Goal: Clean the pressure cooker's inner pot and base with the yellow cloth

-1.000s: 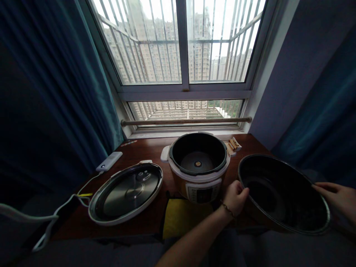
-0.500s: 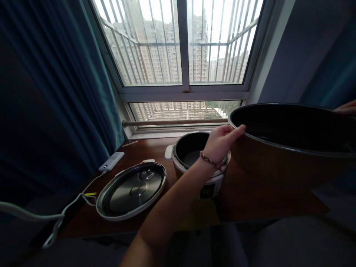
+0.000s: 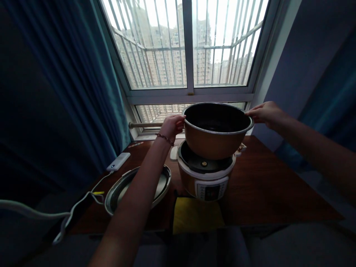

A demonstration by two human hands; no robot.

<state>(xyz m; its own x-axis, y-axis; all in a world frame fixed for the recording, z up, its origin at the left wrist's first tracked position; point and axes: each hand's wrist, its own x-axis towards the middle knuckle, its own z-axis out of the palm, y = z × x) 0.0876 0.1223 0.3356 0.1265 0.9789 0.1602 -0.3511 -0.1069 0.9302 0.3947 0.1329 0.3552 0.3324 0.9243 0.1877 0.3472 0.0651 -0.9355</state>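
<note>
A gold-brown inner pot (image 3: 215,142) with a dark inside hangs just above the electric pressure cooker (image 3: 191,181), its base overlapping the cooker's opening in view. My left hand (image 3: 172,126), with a braided bracelet at the wrist, pinches the pot's left rim. At the right rim, my right hand (image 3: 265,113) grips the edge between thumb and fingers. The cooker stands on the table with its control panel facing me. Left of it lies the detached round lid (image 3: 164,185), inner side up, partly covered by my left forearm.
A yellow cloth (image 3: 197,215) lies at the table's front edge below the cooker. A white power strip (image 3: 118,161) with a trailing cable (image 3: 75,209) sits on the left of the wooden table (image 3: 267,185). Behind are a barred window and a blue curtain (image 3: 83,92).
Both hands have carried the inner pot leftward from the right side to over the cooker. My right hand has come fully into view.
</note>
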